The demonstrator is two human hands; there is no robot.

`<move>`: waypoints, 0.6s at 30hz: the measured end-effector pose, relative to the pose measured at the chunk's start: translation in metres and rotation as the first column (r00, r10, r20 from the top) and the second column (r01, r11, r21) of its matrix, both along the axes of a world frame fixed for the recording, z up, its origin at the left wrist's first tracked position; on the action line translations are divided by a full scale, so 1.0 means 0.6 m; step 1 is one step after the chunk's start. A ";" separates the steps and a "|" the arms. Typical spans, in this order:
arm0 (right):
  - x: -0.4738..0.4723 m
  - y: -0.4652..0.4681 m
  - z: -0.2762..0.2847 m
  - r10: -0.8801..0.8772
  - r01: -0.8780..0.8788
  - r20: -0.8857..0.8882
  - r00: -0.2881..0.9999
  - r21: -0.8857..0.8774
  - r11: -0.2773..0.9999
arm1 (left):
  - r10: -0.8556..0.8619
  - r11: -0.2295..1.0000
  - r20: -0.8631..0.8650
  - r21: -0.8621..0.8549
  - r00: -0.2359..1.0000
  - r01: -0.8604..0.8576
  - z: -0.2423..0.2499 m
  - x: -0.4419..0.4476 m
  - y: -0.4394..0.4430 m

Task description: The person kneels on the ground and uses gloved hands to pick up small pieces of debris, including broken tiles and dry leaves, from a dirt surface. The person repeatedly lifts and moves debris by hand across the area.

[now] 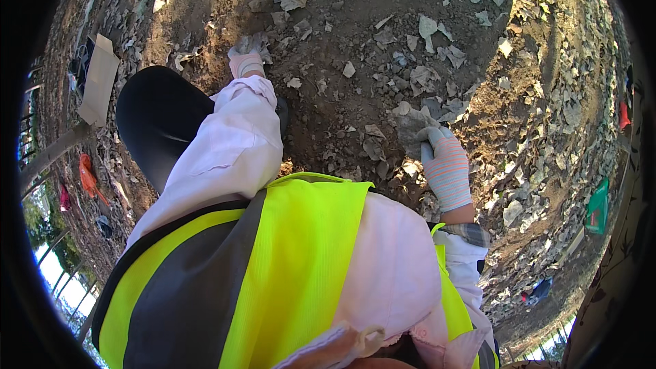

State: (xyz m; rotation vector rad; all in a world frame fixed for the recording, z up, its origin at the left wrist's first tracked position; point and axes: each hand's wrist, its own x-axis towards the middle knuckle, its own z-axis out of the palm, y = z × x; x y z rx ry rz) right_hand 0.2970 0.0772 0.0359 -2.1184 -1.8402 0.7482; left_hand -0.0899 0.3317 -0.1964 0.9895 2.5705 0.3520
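My left hand (248, 58), in a pale knit glove with an orange-striped cuff, reaches down to the soil at the upper left; its fingers blur among dry leaves, and whether they grip any is unclear. My right hand (442, 156), in a matching glove, pinches a large grey-brown dry leaf (410, 125) between thumb and fingers, low over the ground at right of centre. Between and beyond both hands lies dark crumbly soil (328, 92) strewn with dry leaves (424, 79).
An open cardboard box (100, 79) stands at the left, near my bent black-clad knee (159, 113). An orange item (89, 177) lies below it. Leaf litter covers the right side, with a green bag (597, 207) and a dark blue item (539, 291).
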 end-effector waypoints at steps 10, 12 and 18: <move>-0.001 -0.006 -0.001 -0.002 0.002 0.013 1.000 0.011 1.000 | -0.563 0.709 0.097 -0.454 0.821 0.539 0.063 0.122 0.031; -0.004 -0.005 0.007 -0.022 0.022 0.014 1.000 -0.006 1.000 | -0.596 0.665 0.086 -0.504 0.798 0.551 0.090 0.150 0.018; -0.008 -0.004 0.014 -0.012 0.012 -0.009 1.000 0.006 1.000 | -0.669 0.554 0.243 -0.468 0.703 0.689 -0.010 0.104 0.072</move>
